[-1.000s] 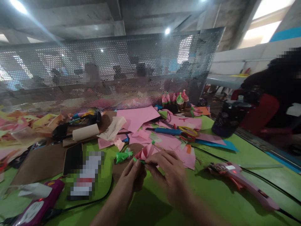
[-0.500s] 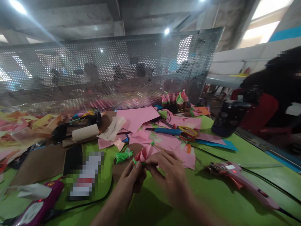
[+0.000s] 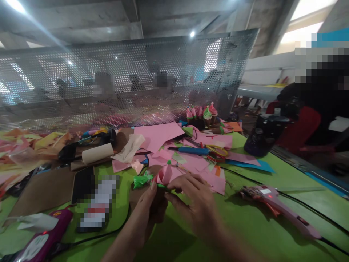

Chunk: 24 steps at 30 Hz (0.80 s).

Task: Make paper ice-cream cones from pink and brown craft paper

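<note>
My left hand point(image 3: 145, 209) is closed around the lower brown part of a small paper ice-cream cone point(image 3: 164, 176). Its pink swirled top stands nearly upright and ends in a green tip, with a green band below the swirl. At the right side of that band my right hand point(image 3: 192, 200) has its curled index finger against the edge, the thumb slightly lower. The far fingers of both hands are partly hidden. Just left of the cone lies a shiny green wrapped bundle point(image 3: 143, 179) on a brown piece.
A pink glue gun point(image 3: 272, 203) with a cord lies right. Pink paper sheets point(image 3: 158, 134), scissors point(image 3: 218, 151) and a blue-handled tool point(image 3: 193, 150) lie beyond my hands. A phone point(image 3: 99, 203) and purple power strip point(image 3: 46, 236) are left. Finished cones point(image 3: 209, 112) stand by the perforated screen point(image 3: 122, 80).
The ice-cream cone has turned in my left hand, from leaning right to more upright, its green tip shifting left. My right thumb has moved slightly left.
</note>
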Available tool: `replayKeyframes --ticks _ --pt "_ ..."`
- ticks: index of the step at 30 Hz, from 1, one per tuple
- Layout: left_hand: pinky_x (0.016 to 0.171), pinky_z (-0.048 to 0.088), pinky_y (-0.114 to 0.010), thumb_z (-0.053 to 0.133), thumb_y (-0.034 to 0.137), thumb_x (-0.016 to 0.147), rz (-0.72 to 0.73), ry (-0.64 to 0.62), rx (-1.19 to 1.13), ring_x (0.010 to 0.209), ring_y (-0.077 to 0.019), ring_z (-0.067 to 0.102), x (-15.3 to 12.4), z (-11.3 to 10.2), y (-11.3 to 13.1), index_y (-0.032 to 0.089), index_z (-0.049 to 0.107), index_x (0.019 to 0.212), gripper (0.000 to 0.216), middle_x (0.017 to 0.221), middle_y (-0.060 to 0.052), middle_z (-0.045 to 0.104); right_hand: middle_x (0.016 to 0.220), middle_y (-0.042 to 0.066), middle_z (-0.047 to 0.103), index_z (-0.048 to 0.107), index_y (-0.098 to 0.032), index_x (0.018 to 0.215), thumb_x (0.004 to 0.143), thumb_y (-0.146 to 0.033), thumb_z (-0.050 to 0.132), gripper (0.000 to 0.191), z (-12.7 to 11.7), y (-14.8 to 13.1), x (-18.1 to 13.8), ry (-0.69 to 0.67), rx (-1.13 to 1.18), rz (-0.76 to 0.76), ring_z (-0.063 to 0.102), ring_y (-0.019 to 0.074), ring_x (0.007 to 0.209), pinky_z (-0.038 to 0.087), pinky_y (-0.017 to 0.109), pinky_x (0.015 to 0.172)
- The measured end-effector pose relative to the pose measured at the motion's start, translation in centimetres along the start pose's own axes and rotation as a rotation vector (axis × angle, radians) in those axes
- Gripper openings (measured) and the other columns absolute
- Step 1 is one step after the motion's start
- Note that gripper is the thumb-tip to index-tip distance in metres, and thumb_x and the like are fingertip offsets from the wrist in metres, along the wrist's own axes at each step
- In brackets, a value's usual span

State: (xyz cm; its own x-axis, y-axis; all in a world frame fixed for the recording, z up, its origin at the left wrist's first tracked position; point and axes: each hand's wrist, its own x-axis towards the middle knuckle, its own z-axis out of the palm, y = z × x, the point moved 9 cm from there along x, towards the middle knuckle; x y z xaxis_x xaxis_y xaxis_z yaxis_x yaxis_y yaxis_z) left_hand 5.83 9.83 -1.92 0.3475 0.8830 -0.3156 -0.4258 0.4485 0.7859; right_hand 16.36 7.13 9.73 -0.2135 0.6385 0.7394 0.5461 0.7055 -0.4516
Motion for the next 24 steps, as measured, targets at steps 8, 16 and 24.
replayKeyframes --ticks 8,16,24 --pt "0.045 0.025 -0.024 0.068 0.069 0.071 -0.025 -0.001 -0.020 0.046 -0.0096 0.032 -0.31 -0.09 -0.24 0.020 0.064 0.088 0.052 0.054 0.005 0.041 0.081 -0.001 0.069 0.060 -0.022 0.086 0.088 -0.008 0.062 0.014 -0.08 0.05 0.03 -0.003 0.002 0.004 0.061 0.0163 0.075 0.039 0.032 0.074" --pt "0.043 0.025 -0.022 0.080 0.057 0.066 0.038 0.012 -0.029 0.048 -0.0100 0.042 -0.17 -0.12 0.21 0.024 0.064 0.112 0.059 0.058 0.005 0.045 0.081 -0.002 0.068 0.061 -0.022 0.091 0.087 -0.014 0.065 0.010 -0.11 -0.03 0.11 -0.013 0.052 0.035 0.061 0.0160 0.074 0.040 0.032 0.073" --pt "0.058 0.045 -0.025 0.081 0.054 0.065 0.103 0.057 -0.082 0.078 -0.0211 0.065 -0.16 -0.08 0.48 0.021 0.071 0.101 0.050 0.074 -0.003 0.066 0.080 -0.002 0.070 0.061 -0.023 0.088 0.089 -0.014 0.064 0.009 0.04 -0.10 0.05 0.002 0.000 0.000 0.063 0.0157 0.075 0.040 0.032 0.075"
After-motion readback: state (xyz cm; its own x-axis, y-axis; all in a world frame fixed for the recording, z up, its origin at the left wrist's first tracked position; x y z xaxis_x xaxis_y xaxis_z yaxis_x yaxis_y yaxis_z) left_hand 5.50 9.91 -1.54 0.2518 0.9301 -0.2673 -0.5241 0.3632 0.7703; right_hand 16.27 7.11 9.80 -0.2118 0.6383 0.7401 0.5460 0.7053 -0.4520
